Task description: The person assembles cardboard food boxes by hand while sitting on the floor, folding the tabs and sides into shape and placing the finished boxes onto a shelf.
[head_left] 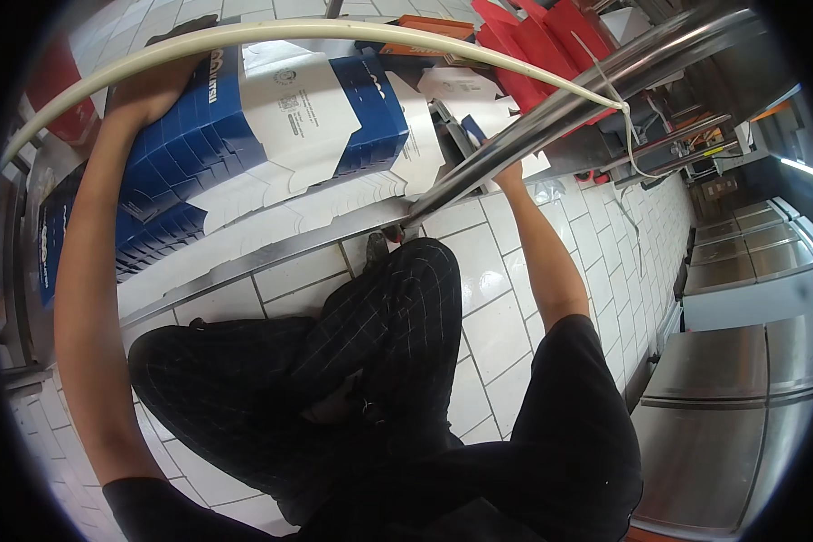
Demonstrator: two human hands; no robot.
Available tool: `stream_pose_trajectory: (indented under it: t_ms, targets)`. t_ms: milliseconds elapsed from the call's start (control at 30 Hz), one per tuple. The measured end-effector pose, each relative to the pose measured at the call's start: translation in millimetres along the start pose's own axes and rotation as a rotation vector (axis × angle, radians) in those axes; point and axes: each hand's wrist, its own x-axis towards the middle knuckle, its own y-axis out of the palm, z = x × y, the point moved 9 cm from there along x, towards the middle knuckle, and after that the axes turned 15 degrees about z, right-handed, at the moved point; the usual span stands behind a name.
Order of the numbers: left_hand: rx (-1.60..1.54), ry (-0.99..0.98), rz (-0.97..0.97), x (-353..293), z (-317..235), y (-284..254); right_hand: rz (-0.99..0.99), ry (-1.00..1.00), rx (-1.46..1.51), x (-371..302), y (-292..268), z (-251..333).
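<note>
Several flattened cardboard boxes (289,117), blue and white with printing, lie stacked on a low metal-edged shelf in front of me. My left hand (161,88) reaches over the left part of this stack and touches its far edge; the fingers are hidden behind the pale hose and the cardboard. Off to the right, my right hand (509,170) is at the loose white cardboard pieces (465,90), mostly covered by the metal pole. Its fingers hardly show, so I cannot tell how it holds them.
A cream hose (334,30) arches across the top. The shiny metal pole (551,108) slants between me and the right-hand cardboard. Red cardboard (533,45) stands at the back. Below are my bent knees (406,289) on white floor tiles (497,334); steel cabinets (705,425) line the right.
</note>
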Motion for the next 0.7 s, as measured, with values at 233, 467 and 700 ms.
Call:
stream_pose_trajectory:
  t_ms: [233,467,700]
  targets:
    - [-0.002,0.033,-0.031,3,5,1,-0.093,0.044,0.095,4,-10,-54]
    - [-0.145,-0.006,-0.401,-50,25,-68,-0.472,0.192,-0.25,-108,-138,47]
    - [-1.042,0.217,0.445,-272,-130,30,0.533,-0.192,0.225,-292,-128,254]
